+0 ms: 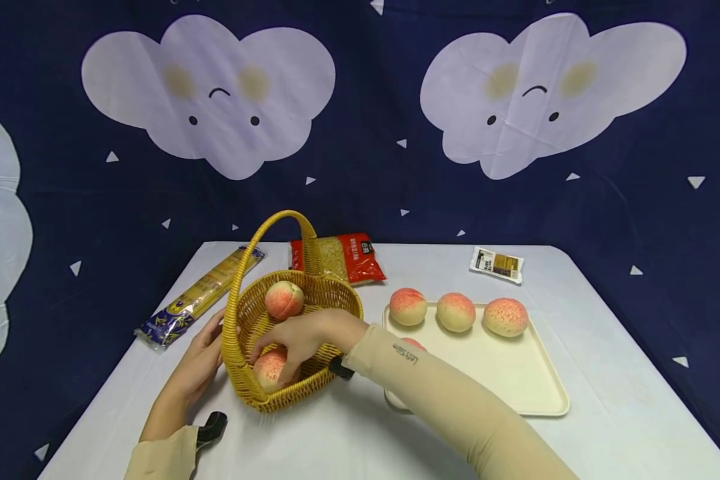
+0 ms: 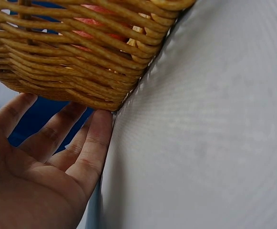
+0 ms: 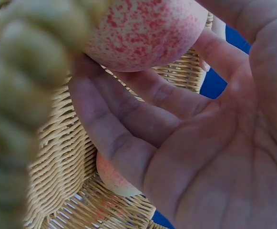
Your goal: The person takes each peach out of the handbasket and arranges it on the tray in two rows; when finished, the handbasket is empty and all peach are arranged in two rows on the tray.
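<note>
A: Head view first: right hand (image 1: 303, 340), lower centre of frame, is reaching into the basket (image 1: 336, 301), fingers curling over a peach (image 1: 271, 370).

B: Left hand (image 2: 43, 157), lower left of its wrist view, is lying flat-fingered against the weave.

A: Right wrist view: fingertips are loosening, so placing looks nearly done; next, withdrawing calls for clearing the handle (image 1: 276, 230).

Two peaches (image 1: 284, 300) in basket (image 1: 312, 290), tray (image 1: 516, 373) right of it
</note>
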The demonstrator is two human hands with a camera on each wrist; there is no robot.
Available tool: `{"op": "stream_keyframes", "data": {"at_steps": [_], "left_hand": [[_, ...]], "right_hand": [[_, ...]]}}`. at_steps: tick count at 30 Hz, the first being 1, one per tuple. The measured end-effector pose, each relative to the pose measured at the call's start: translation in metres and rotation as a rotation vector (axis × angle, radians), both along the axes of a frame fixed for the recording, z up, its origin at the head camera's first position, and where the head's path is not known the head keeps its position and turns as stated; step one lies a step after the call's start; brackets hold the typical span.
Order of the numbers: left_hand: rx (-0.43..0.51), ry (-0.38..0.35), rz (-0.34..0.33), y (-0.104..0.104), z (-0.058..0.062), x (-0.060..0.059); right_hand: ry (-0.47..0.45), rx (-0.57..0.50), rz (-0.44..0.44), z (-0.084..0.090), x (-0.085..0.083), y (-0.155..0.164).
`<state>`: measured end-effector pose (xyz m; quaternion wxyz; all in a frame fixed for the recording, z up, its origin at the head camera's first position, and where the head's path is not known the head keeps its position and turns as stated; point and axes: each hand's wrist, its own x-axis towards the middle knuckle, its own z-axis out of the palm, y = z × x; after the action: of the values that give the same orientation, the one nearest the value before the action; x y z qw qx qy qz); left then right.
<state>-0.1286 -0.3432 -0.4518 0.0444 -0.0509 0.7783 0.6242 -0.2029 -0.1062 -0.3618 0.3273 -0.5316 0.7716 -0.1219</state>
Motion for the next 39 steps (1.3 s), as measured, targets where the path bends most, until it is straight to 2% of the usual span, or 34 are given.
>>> {"op": "stream_keyframes", "data": {"at_steps": [9,18,25,39], "left_hand": [[0.016,0.034,0.004,0.002,0.002,0.002],[0.018,0.012,-0.002,0.001,0.001,0.001],[0.011,0.011,-0.003,0.001,0.001,0.001],[0.006,0.004,-0.008,0.001,0.003,0.003]], "right_hand": [[0.031,0.005,-0.029,0.003,-0.01,0.004],[-0.024,-0.048,-0.065,0.007,-0.025,0.015],[-0.048,-0.071,-0.133,0.014,-0.031,0.024],[-0.135,-0.153,-0.149,0.02,-0.041,0.04]]}}
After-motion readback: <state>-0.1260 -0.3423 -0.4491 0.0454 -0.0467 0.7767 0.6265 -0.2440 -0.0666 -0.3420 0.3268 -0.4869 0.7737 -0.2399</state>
